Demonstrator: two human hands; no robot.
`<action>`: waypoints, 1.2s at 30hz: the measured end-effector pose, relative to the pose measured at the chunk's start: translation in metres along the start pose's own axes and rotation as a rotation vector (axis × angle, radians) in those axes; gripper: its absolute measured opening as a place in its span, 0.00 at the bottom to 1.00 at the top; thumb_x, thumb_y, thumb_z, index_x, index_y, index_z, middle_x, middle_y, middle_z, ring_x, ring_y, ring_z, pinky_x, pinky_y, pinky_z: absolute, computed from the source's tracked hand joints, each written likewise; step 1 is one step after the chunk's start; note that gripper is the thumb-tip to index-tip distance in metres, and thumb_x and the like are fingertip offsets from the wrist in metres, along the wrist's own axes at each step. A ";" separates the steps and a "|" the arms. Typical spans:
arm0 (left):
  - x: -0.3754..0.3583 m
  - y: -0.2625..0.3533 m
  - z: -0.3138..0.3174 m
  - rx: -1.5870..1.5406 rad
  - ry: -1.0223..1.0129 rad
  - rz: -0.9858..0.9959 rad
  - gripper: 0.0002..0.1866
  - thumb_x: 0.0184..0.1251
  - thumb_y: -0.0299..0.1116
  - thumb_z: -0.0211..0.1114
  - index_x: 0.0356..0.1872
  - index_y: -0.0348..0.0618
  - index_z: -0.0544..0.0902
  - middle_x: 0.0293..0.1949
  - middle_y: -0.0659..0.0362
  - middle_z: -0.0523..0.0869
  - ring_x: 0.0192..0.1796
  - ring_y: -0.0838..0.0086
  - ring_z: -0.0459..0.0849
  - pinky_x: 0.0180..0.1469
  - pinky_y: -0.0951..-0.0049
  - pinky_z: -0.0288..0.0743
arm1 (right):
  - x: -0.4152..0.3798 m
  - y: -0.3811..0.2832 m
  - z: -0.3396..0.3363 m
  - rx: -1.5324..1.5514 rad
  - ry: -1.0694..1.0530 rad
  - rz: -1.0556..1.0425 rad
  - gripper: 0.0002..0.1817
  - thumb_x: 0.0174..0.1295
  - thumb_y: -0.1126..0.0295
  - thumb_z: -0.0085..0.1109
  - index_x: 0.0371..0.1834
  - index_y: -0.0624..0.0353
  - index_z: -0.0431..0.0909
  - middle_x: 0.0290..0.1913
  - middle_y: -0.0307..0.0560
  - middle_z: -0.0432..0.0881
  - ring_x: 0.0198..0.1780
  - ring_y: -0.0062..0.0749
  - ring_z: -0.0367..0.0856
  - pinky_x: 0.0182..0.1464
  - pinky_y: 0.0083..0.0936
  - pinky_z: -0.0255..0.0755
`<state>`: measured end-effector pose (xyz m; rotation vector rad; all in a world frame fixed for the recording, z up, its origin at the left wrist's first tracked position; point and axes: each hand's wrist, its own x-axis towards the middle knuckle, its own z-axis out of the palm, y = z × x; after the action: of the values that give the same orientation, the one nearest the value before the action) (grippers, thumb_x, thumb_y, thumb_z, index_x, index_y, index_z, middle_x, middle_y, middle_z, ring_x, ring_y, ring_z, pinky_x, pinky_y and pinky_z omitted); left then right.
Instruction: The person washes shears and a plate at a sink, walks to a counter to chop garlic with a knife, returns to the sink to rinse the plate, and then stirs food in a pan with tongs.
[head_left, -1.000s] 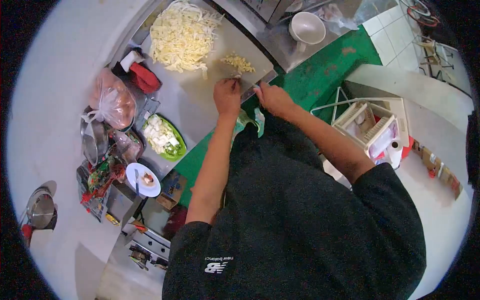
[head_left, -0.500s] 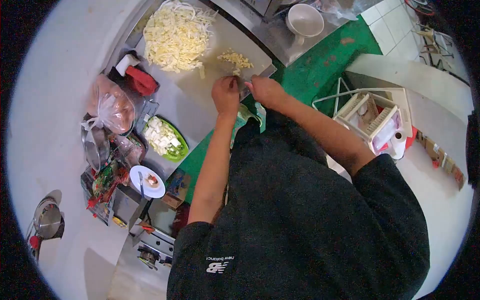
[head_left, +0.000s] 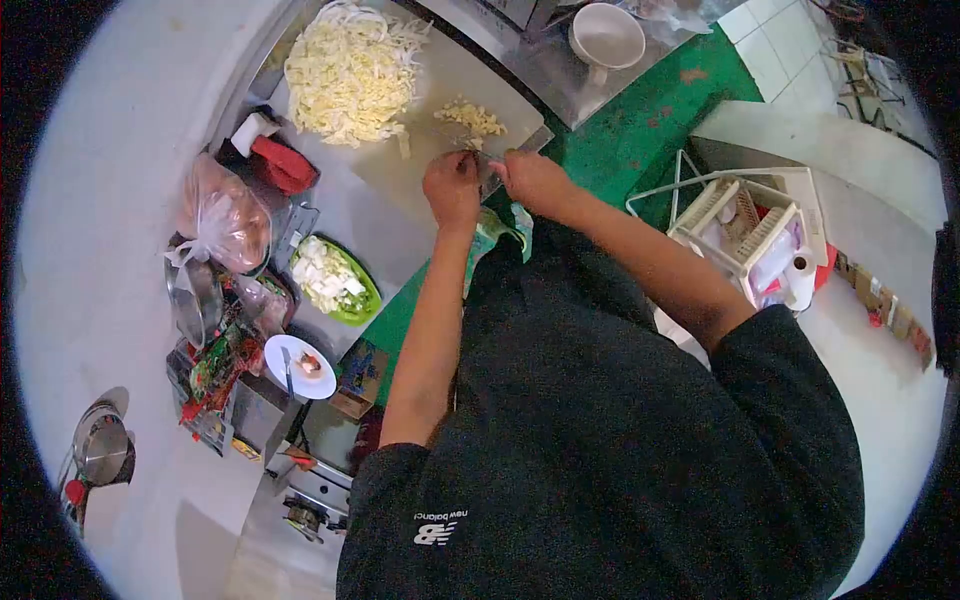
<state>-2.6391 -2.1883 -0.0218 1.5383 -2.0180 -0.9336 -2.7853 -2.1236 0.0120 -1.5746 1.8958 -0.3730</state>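
Note:
At the near edge of a cutting board (head_left: 395,185), my left hand (head_left: 453,195) has its fingers curled and pressed together. Whatever they may hold is hidden. Close beside it, my right hand (head_left: 537,183) is closed round the handle of a knife (head_left: 488,160), whose thin blade points toward the left hand. Just beyond the blade lie small pale chopped pieces (head_left: 472,118) that look like garlic. Farther back on the board is a large heap of shredded cabbage (head_left: 355,75).
A green dish (head_left: 368,303) holds white and green chopped pieces. Left of it are a tied plastic bag of eggs (head_left: 230,215), a red cloth (head_left: 285,165) and a white plate (head_left: 318,382) with a utensil. A white bowl (head_left: 607,38) stands back right; a rack (head_left: 745,225) stands at right.
The view has shifted slightly. Both hands stay at the same spot by the board's edge, with the right hand and knife moved only a little.

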 end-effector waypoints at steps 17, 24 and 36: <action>0.068 0.021 -0.019 0.234 0.360 0.384 0.12 0.69 0.34 0.59 0.47 0.38 0.79 0.46 0.49 0.81 0.49 0.51 0.78 0.52 0.54 0.70 | -0.005 -0.010 -0.011 -0.061 -0.092 0.087 0.25 0.74 0.51 0.43 0.38 0.66 0.78 0.33 0.64 0.84 0.36 0.60 0.84 0.40 0.52 0.79; 0.084 0.035 -0.004 0.424 0.220 0.389 0.13 0.64 0.27 0.57 0.50 0.44 0.78 0.51 0.53 0.80 0.51 0.56 0.78 0.49 0.55 0.70 | 0.002 0.003 -0.002 -0.009 -0.103 0.051 0.23 0.74 0.54 0.46 0.37 0.66 0.77 0.31 0.64 0.83 0.36 0.62 0.83 0.40 0.53 0.77; 0.083 0.029 -0.012 0.535 0.163 0.387 0.20 0.57 0.27 0.60 0.54 0.48 0.77 0.54 0.55 0.78 0.55 0.58 0.75 0.54 0.54 0.64 | 0.008 -0.008 -0.004 0.006 -0.116 0.076 0.22 0.74 0.55 0.46 0.35 0.65 0.78 0.30 0.64 0.84 0.34 0.61 0.84 0.37 0.53 0.78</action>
<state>-2.6741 -2.2659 0.0024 1.3252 -2.4374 -0.1158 -2.7822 -2.1336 0.0181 -1.4830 1.8578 -0.2488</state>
